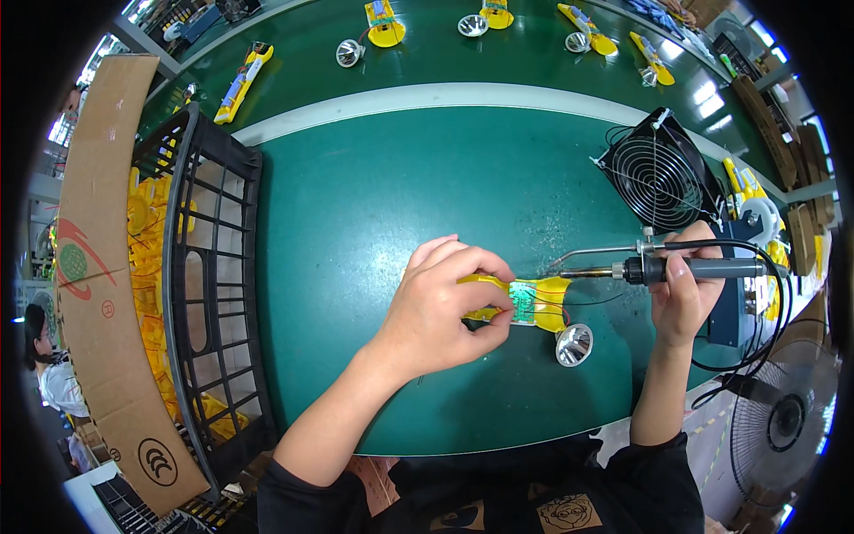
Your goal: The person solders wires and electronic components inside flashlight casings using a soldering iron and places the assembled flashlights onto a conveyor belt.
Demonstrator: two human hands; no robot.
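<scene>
My left hand [440, 307] is closed on a yellow plastic lamp housing [553, 316] lying on the green mat. A small green circuit board [522, 304] with thin wires sits in that housing, beside my fingertips. My thumb and fingers cover the housing's left part. A silver cone-shaped reflector [574, 345] rests just below its right end. In my right hand [685, 294] is a soldering iron [630, 270] with a grey handle, held level. Its metal tip points left, over the housing's upper edge. A thin bent metal tube [596, 252] runs alongside, clamped to the iron.
A black crate [253, 294] of yellow parts stands left, next to a cardboard sheet [107, 276]. At the upper right is a black square fan [658, 182]. Yellow lamp assemblies [385, 28] lie on the far green belt [436, 67]. Black cables [787, 294] loop right of my hand.
</scene>
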